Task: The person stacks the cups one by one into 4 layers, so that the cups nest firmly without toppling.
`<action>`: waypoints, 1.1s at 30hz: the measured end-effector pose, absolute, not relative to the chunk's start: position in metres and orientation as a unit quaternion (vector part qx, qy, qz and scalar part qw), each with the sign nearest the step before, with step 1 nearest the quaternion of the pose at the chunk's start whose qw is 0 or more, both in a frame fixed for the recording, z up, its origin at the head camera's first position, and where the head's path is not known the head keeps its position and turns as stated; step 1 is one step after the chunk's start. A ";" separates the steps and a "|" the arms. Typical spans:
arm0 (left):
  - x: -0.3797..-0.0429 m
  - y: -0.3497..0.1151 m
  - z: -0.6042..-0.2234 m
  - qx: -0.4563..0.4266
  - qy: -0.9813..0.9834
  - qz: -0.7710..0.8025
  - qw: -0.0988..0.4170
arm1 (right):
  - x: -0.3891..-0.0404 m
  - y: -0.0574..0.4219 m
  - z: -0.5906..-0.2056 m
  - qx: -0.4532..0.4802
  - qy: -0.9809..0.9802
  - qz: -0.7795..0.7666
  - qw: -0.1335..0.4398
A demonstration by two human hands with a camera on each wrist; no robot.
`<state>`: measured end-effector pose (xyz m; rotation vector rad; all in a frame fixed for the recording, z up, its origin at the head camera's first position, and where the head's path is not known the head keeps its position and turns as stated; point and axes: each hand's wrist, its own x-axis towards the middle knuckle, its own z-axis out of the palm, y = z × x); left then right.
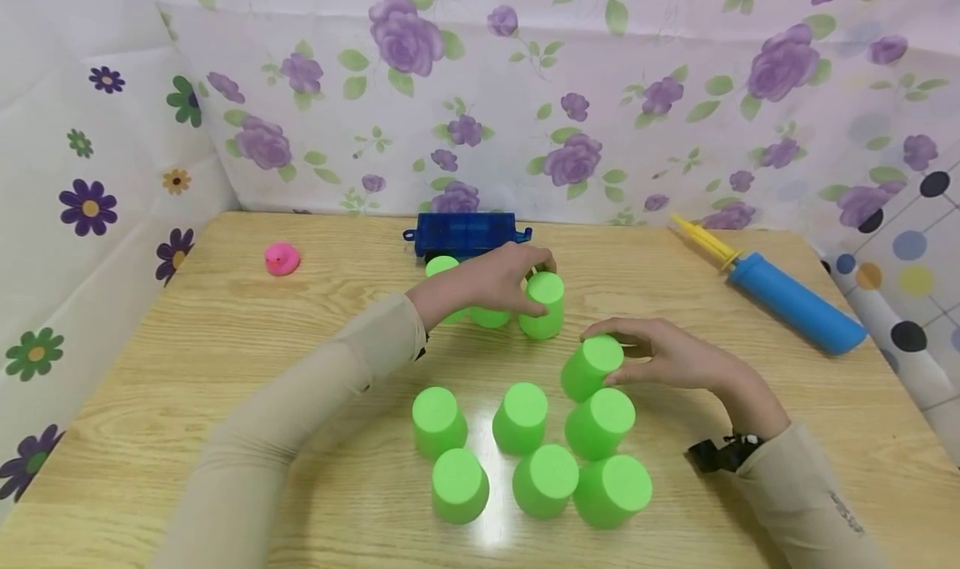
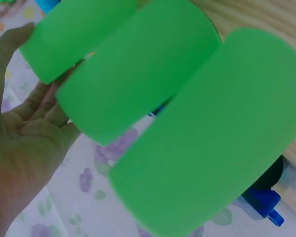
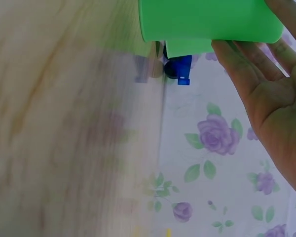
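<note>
My left hand (image 1: 504,276) holds an upside-down green cup (image 1: 543,315) between thumb and fingers, at the right end of a row of three. The row's other two, a middle cup (image 1: 491,316) and a left cup (image 1: 443,267), are partly hidden behind that hand and wrist. Lower and to the right, my right hand (image 1: 671,357) grips another green cup (image 1: 591,369), slightly tilted, its thumb near the top; the right wrist view shows fingers behind this cup (image 3: 207,19). Several more inverted cups, such as a green cup (image 1: 519,419), stand at the front in two rough rows.
A dark blue toy wagon (image 1: 467,232) with a hook stands behind the row of cups, near the flowered cloth at the back. A pink toy duck (image 1: 282,258) sits at the far left. On the right lies a blue hand pump (image 1: 797,302) with a yellow nozzle.
</note>
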<state>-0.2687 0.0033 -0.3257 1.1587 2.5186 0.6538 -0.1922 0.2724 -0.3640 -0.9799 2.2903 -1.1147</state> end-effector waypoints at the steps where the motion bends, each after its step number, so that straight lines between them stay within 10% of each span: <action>1: -0.271 0.003 -0.326 0.401 0.873 0.232 0.150 | -0.192 0.272 -0.365 -0.351 0.822 -0.400 0.203; 33: -0.284 0.005 -0.326 0.369 0.882 0.238 0.173 | -0.191 0.277 -0.369 -0.334 0.826 -0.410 0.197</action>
